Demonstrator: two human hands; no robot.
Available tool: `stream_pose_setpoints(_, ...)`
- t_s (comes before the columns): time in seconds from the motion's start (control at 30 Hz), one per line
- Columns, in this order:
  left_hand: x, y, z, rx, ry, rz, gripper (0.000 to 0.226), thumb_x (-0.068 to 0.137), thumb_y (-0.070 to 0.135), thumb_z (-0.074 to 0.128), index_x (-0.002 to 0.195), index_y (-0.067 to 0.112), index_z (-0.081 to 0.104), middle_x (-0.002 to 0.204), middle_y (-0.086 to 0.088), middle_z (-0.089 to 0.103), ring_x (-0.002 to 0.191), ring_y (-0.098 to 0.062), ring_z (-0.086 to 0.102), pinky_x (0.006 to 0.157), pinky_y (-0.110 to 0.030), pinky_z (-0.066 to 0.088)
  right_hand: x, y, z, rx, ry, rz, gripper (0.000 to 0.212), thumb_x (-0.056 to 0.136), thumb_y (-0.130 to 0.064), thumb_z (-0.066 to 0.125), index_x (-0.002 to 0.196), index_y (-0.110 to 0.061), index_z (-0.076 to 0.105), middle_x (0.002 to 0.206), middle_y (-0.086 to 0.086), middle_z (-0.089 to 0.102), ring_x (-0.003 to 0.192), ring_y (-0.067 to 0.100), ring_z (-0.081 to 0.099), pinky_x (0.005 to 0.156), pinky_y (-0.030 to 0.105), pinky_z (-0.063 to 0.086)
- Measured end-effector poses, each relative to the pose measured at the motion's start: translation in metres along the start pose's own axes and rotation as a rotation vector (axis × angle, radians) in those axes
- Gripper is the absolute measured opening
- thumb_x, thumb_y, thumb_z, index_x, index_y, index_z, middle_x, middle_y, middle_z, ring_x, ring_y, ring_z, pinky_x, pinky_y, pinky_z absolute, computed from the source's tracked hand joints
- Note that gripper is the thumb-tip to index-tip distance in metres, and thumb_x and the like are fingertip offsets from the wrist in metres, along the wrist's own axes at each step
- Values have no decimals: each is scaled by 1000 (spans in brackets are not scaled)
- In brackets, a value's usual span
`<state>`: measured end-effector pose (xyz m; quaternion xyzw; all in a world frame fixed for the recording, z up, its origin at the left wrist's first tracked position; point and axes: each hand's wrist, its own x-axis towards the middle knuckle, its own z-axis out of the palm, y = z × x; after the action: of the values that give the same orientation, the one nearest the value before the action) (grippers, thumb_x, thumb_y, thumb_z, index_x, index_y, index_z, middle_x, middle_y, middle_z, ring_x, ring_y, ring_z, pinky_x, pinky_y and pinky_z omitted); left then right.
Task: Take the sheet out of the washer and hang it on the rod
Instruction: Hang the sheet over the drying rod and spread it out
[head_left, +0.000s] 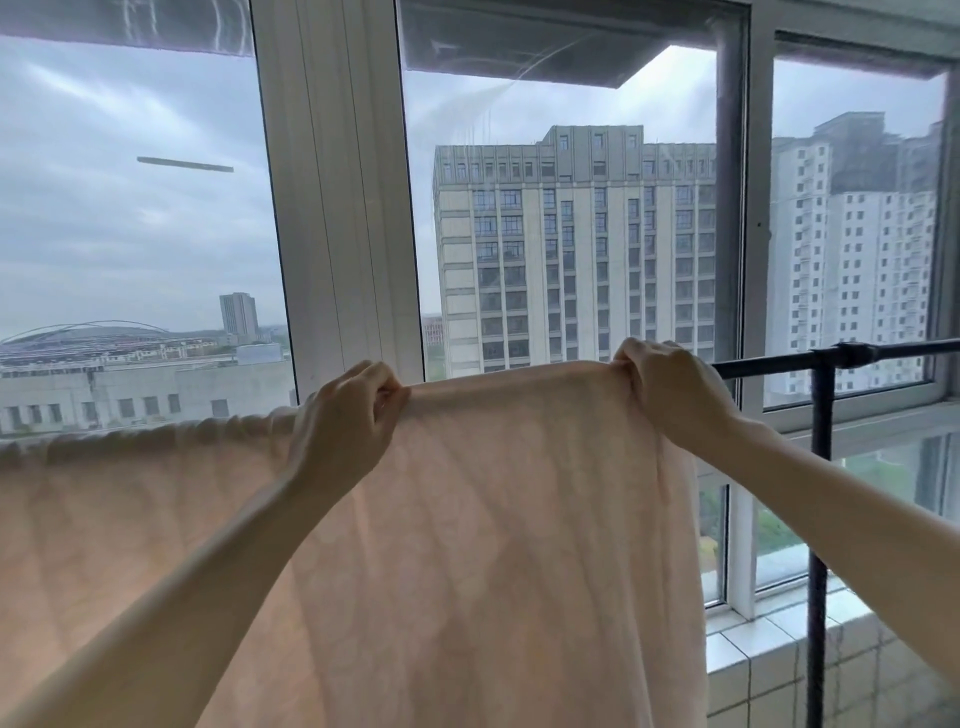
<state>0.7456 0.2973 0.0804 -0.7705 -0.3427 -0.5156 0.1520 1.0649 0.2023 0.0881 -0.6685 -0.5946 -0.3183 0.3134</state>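
Note:
A pale peach sheet (493, 519) hangs draped over a black horizontal rod (769, 366), covering most of the rod's length and falling down past the bottom of the view. My left hand (348, 415) pinches the sheet's top fold near the middle. At the sheet's right end, my right hand (670, 384) grips the top fold where the bare rod begins. To the left the sheet's top edge is bunched in small gathers. The washer is not in view.
The rod's black upright post (821, 519) stands at the right. Behind the rod is a large window with white frames (337, 208), and a tiled sill (753, 644) at the lower right. Tall buildings show outside.

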Motion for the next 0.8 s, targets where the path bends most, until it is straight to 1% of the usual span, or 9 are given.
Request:
stream_pose_setpoints(0.17, 0, 12, 1, 23, -72, -65, 15, 93, 21, 50, 90, 20, 65, 94, 4, 69, 77, -19, 62, 72, -33, 47, -8, -15, 0, 107, -21, -9, 16, 97, -12, 41, 104, -13, 56, 99, 5, 64, 95, 25, 56, 79, 39, 48)
stream_pose_setpoints(0.27, -1, 38, 7, -11, -73, -3, 22, 93, 20, 52, 107, 23, 68, 110, 8, 69, 88, -14, 64, 79, -33, 49, -14, -23, -1, 112, -36, -35, 18, 97, -14, 40, 106, -11, 55, 102, 7, 62, 99, 26, 53, 84, 40, 46)
stream_pose_setpoints(0.33, 0, 58, 16, -64, -94, 81, 23, 93, 22, 55, 111, 23, 69, 111, 8, 69, 91, -11, 64, 80, -32, 49, -17, -25, -2, 122, -51, -30, 20, 97, -15, 39, 109, -11, 55, 105, 8, 61, 102, 26, 52, 87, 40, 46)
stream_pose_setpoints(0.43, 6, 87, 31, -128, -158, 183, 26, 95, 33, 54, 115, 23, 67, 112, 7, 67, 93, -13, 64, 83, -35, 52, -19, -24, -8, 169, -81, -36, 22, 97, -15, 39, 111, -11, 56, 108, 7, 60, 104, 24, 51, 90, 35, 43)
stream_pose_setpoints(0.53, 13, 108, 46, -137, -203, 155, 34, 93, 42, 57, 121, 24, 64, 117, 7, 65, 99, -15, 64, 84, -37, 52, -19, -17, -10, 265, -67, -48, 23, 99, -19, 43, 113, -12, 59, 112, 1, 56, 107, 18, 51, 95, 27, 39)
stream_pose_setpoints(0.6, 16, 118, 53, -124, -210, 134, 31, 92, 41, 59, 118, 26, 65, 113, 9, 64, 97, -15, 63, 81, -34, 50, -19, -9, -11, 349, -19, -45, 22, 99, -21, 45, 110, -12, 62, 112, -5, 51, 105, 12, 51, 95, 19, 38)
stream_pose_setpoints(0.67, 18, 123, 56, -105, -193, 114, 20, 93, 37, 60, 107, 27, 70, 100, 12, 61, 86, -14, 61, 73, -30, 47, -19, 1, -13, 398, 27, -47, 18, 98, -16, 47, 105, -12, 63, 109, -6, 51, 98, 7, 53, 88, 10, 37)
stream_pose_setpoints(0.73, 21, 123, 58, -83, -165, 94, 12, 91, 31, 63, 93, 23, 71, 87, 13, 55, 73, -12, 57, 66, -30, 48, -18, 14, -13, 381, 57, -84, 15, 95, -7, 52, 105, -11, 63, 109, -4, 54, 92, 8, 55, 84, 16, 46)
stream_pose_setpoints(0.8, 21, 123, 60, -39, -146, 75, 9, 90, 26, 64, 87, 19, 70, 83, 12, 54, 69, -13, 55, 64, -33, 51, -15, 28, -11, 318, 39, -132, 26, 90, 2, 53, 109, -12, 62, 111, -2, 57, 97, 12, 54, 85, 27, 50)
